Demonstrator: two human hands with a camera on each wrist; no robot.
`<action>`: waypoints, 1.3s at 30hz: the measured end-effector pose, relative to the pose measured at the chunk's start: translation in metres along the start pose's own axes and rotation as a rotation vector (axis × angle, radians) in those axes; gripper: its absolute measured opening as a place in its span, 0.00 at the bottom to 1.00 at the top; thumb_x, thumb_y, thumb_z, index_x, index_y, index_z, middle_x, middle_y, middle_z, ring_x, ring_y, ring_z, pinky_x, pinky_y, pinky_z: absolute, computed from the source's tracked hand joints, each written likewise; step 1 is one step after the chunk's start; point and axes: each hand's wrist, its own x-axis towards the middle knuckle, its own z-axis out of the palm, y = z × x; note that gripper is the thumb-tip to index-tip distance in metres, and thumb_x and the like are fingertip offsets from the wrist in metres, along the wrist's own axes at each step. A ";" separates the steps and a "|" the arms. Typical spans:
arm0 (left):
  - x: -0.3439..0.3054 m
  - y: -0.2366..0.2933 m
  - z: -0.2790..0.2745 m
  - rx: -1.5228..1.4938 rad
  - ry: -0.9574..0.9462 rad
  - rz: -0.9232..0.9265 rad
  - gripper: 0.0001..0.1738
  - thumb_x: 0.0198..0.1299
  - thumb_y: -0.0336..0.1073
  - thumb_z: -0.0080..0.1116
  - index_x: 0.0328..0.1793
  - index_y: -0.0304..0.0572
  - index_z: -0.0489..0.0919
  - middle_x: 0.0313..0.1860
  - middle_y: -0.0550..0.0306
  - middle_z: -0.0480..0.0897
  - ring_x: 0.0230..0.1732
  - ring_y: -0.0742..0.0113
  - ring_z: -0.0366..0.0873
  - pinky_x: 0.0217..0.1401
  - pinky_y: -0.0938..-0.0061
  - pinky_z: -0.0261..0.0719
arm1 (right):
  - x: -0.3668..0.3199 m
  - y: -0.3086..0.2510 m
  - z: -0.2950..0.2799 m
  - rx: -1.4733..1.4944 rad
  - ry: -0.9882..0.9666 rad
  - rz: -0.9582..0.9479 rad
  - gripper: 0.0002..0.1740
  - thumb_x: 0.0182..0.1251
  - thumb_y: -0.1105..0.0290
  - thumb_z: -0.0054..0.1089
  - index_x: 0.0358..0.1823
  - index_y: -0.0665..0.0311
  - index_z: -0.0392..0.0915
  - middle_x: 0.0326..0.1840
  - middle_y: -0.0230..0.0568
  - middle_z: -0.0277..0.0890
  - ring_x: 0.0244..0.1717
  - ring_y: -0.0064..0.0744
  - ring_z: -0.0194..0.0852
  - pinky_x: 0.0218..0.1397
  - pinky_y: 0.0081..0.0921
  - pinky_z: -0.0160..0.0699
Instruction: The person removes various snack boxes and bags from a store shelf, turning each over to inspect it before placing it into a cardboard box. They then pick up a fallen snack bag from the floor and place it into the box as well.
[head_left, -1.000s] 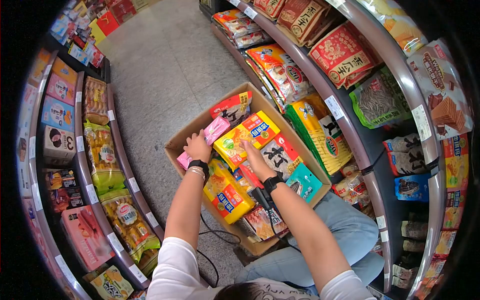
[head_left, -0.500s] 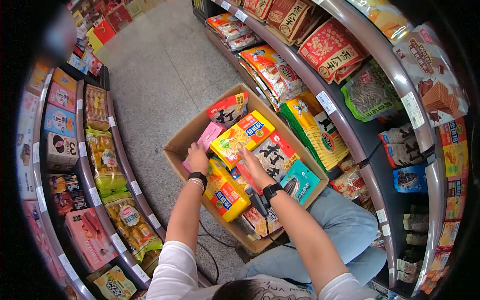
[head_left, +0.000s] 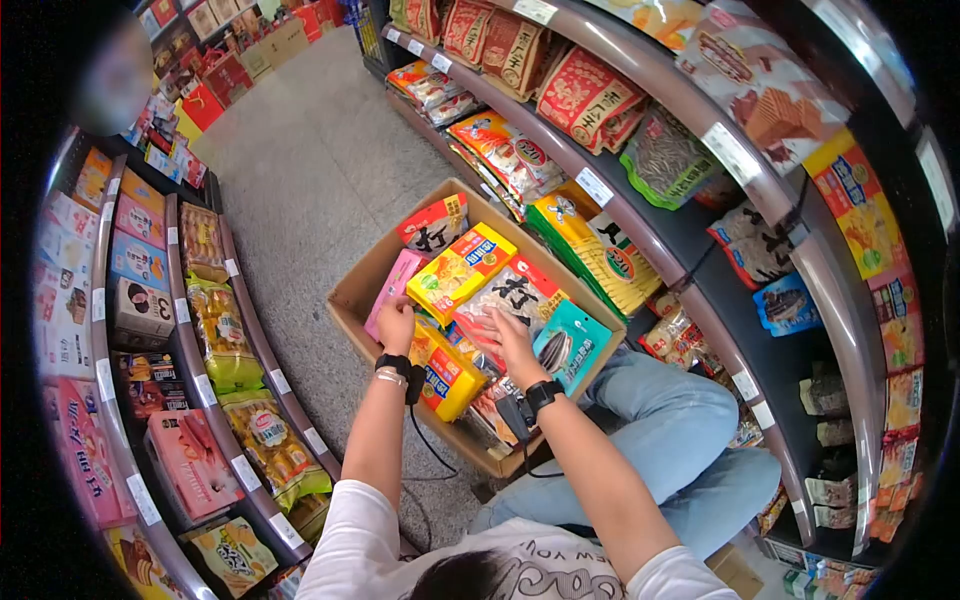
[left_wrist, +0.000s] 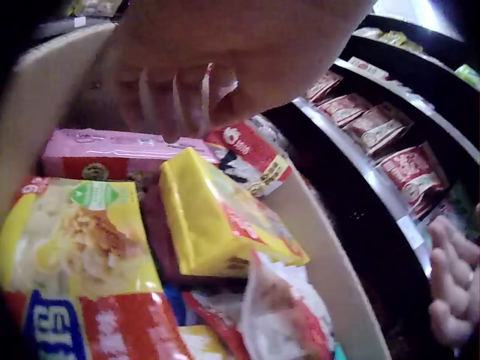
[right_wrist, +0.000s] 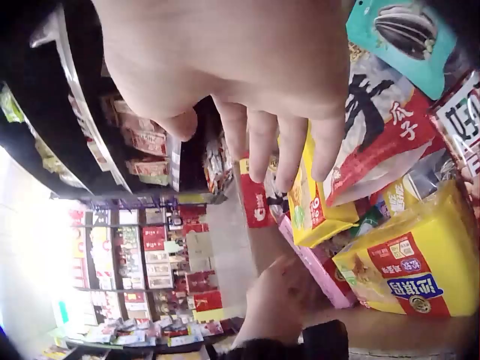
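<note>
A cardboard box (head_left: 345, 300) holds packaged snacks. My left hand (head_left: 396, 322) is over its left side, at the near end of a long pink package (head_left: 395, 284) lying along the wall. In the left wrist view its fingers hang down over the pink package (left_wrist: 124, 146). My right hand (head_left: 512, 345) hovers with extended fingers over the box, holding nothing. Near it are a yellow snack package (head_left: 462, 270), a red-and-clear bag of seeds (head_left: 520, 292) and a teal bag (head_left: 572, 348). Another yellow package (head_left: 445, 372) lies nearer my body.
Shelves with bagged snacks (head_left: 590, 98) curve along the right, close to the box. On the left stand shelves with boxes and yellow-green bags (head_left: 222, 330). Grey floor (head_left: 290, 130) stretches ahead. My bent leg (head_left: 660, 410) is beside the box, and black cables (head_left: 435, 450) hang from both wrists.
The pink package now lies lower along the box's left wall. My right hand has come off the upper yellow package towards my body. The head view has turned rightward.
</note>
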 end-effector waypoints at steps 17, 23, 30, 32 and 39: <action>-0.175 -0.032 0.023 -0.540 0.098 -0.606 0.36 0.50 0.17 0.55 0.67 0.36 0.57 0.59 0.47 0.72 0.56 0.58 0.74 0.59 0.66 0.73 | -0.027 0.060 -0.236 0.132 0.681 0.217 0.20 0.62 0.63 0.57 0.49 0.72 0.72 0.53 0.54 0.71 0.49 0.49 0.72 0.47 0.47 0.72; -0.186 -0.006 0.019 -0.295 0.092 -0.548 0.41 0.50 0.15 0.48 0.73 0.41 0.50 0.63 0.44 0.68 0.62 0.53 0.68 0.66 0.65 0.65 | -0.039 0.048 -0.204 -0.029 0.607 0.475 0.34 0.62 0.63 0.60 0.62 0.74 0.57 0.40 0.56 0.77 0.36 0.49 0.77 0.41 0.41 0.76; -0.167 -0.030 0.019 -0.081 -0.024 -0.487 0.44 0.52 0.19 0.47 0.76 0.44 0.45 0.58 0.38 0.72 0.59 0.47 0.72 0.61 0.63 0.69 | -0.016 0.092 -0.213 -0.005 0.644 0.549 0.30 0.57 0.70 0.62 0.59 0.75 0.61 0.49 0.58 0.72 0.48 0.52 0.74 0.46 0.46 0.77; -0.148 -0.047 0.023 -0.062 -0.050 -0.471 0.44 0.53 0.21 0.48 0.76 0.43 0.45 0.56 0.36 0.74 0.57 0.44 0.74 0.60 0.61 0.70 | -0.016 0.087 -0.208 -0.008 0.632 0.522 0.31 0.57 0.71 0.61 0.60 0.75 0.61 0.56 0.59 0.69 0.55 0.53 0.72 0.50 0.47 0.76; -0.128 -0.024 0.023 -0.192 -0.024 -0.386 0.37 0.55 0.23 0.52 0.71 0.42 0.53 0.55 0.47 0.75 0.54 0.52 0.75 0.56 0.64 0.73 | -0.007 0.099 -0.189 0.143 0.671 0.392 0.26 0.54 0.69 0.61 0.54 0.74 0.68 0.51 0.54 0.72 0.49 0.51 0.74 0.46 0.46 0.76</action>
